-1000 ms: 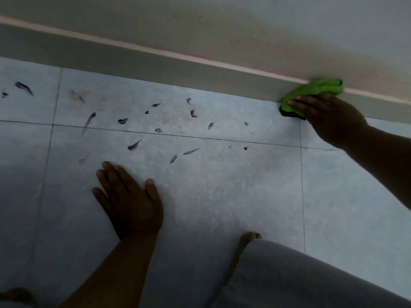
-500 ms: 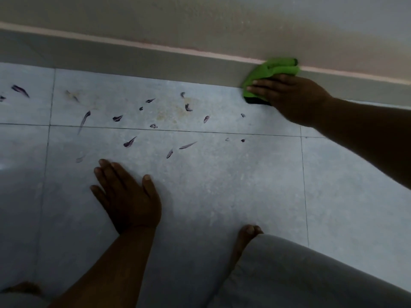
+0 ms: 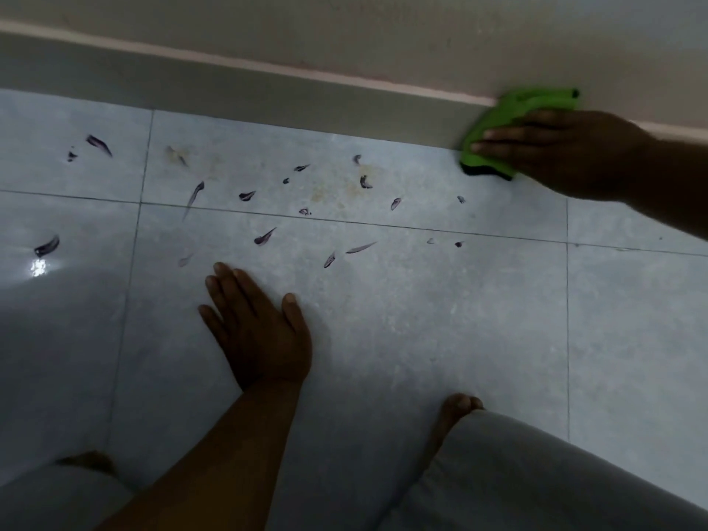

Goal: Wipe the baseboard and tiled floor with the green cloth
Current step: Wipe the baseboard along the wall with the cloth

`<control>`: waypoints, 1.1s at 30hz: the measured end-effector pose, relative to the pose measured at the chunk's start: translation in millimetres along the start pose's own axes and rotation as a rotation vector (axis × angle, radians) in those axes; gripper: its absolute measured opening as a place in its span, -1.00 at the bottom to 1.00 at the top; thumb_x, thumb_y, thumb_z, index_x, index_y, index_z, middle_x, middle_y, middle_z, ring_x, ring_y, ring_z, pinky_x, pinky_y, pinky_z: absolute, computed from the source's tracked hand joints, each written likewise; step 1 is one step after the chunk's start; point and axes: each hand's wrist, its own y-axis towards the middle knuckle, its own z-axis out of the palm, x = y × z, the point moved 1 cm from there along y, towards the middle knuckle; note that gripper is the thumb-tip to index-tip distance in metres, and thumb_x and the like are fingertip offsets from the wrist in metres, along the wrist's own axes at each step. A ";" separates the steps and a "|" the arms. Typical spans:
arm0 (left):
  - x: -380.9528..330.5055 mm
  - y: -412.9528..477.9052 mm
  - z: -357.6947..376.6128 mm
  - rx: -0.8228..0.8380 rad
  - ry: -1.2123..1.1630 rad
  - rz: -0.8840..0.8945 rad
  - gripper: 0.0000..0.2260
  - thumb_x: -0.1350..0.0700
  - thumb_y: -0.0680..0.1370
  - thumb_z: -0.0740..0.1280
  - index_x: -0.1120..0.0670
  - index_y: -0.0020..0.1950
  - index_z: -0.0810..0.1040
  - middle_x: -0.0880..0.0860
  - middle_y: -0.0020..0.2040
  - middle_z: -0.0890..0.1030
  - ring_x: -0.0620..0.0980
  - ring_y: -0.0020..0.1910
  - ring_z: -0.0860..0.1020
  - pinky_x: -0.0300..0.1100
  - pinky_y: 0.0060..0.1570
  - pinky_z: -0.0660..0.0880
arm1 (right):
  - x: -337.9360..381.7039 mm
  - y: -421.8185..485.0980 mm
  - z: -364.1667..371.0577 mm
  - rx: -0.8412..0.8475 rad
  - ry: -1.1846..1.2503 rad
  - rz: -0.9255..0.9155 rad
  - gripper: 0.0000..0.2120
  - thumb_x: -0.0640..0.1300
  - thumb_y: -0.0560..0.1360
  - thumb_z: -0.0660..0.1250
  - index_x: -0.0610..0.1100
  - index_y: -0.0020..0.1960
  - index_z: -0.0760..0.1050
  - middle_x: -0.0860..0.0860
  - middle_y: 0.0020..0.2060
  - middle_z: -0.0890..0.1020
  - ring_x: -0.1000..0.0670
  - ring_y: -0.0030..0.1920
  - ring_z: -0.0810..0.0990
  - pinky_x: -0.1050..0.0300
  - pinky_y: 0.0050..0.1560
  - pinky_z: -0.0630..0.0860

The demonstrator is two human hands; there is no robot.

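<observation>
The tiled floor (image 3: 440, 339) is grey-blue with thin dark lines between the tiles. Many small purple smears (image 3: 264, 237) lie spread over the tiles in the far left part of the floor, near the baseboard. Some faint yellow-brown stains (image 3: 329, 191) sit among them. A bright spot of light (image 3: 39, 267) shines near the left edge of the floor.

The baseboard (image 3: 268, 93) is a grey strip that runs along the far edge of the floor, under the pale wall (image 3: 383, 28). A thin pink line runs along its top.

The left hand (image 3: 260, 335) lies flat on the floor, grip apart with the fingers spread, holding nothing. It is just on the near side of the smears. The toes of a bare foot (image 3: 459, 406) show near the near edge of the floor, next to a knee in grey cloth (image 3: 536, 480). Nothing lies between the smears and the cloth.

The right hand (image 3: 567, 151) presses the green cloth (image 3: 498, 128) with flat fingers against the baseboard, right where it meets the floor, at the far right. The grip is pressed on the cloth. I cannot tell if the thumb wraps around it.

Half a second ago the cloth was more to the left along the baseboard. Now it has slid back to the right. The left hand has stayed in its place.
</observation>
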 end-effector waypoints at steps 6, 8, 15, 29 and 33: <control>-0.8 0.6 -1.4 0.019 -0.001 -0.004 -0.33 -0.11 0.62 0.04 0.30 0.59 0.04 0.28 0.61 0.04 0.25 0.61 0.01 0.25 0.56 -0.02 | 12.9 88.7 -19.1 -0.026 -0.213 -0.044 -0.52 -0.35 0.62 0.05 -0.31 0.52 0.08 -0.16 0.54 0.16 -0.17 0.55 0.08 -0.09 0.54 -0.01; -1.4 1.7 -2.6 0.016 0.008 -0.006 -0.33 -0.11 0.62 0.04 0.30 0.60 0.05 0.28 0.61 0.05 0.25 0.61 0.02 0.24 0.56 -0.01 | 17.4 112.6 -27.8 -0.081 -0.234 -0.040 -0.54 -0.31 0.64 0.02 -0.29 0.53 0.09 -0.14 0.54 0.16 -0.14 0.55 0.08 -0.07 0.55 -0.02; 17.1 3.2 -8.9 -0.005 -0.088 0.058 -0.35 -0.11 0.60 0.09 0.26 0.58 0.18 0.23 0.59 0.17 0.21 0.58 0.14 0.18 0.53 0.12 | 30.8 107.3 -40.1 -0.092 -0.154 0.062 -0.49 -0.34 0.61 -0.02 -0.24 0.55 0.07 -0.12 0.53 0.19 -0.14 0.52 0.18 -0.12 0.50 0.14; 146.2 80.0 -39.0 -0.098 -0.054 -0.121 -0.38 -0.11 0.59 0.09 0.25 0.54 0.25 0.28 0.57 0.20 0.28 0.56 0.16 0.24 0.53 0.05 | 93.3 366.5 -120.0 -0.338 -0.046 0.126 -0.57 -0.20 0.67 -0.09 -0.24 0.51 0.21 -0.18 0.47 0.33 -0.18 0.48 0.27 -0.12 0.51 0.15; 147.5 80.7 -36.9 -0.068 -0.025 -0.121 -0.34 -0.17 0.62 0.05 0.23 0.59 0.15 0.25 0.61 0.11 0.25 0.60 0.08 0.25 0.55 0.04 | 83.4 330.1 -112.2 -0.108 -0.052 0.070 -0.51 -0.21 0.62 -0.14 -0.24 0.55 0.09 -0.16 0.53 0.21 -0.15 0.54 0.14 -0.09 0.54 0.00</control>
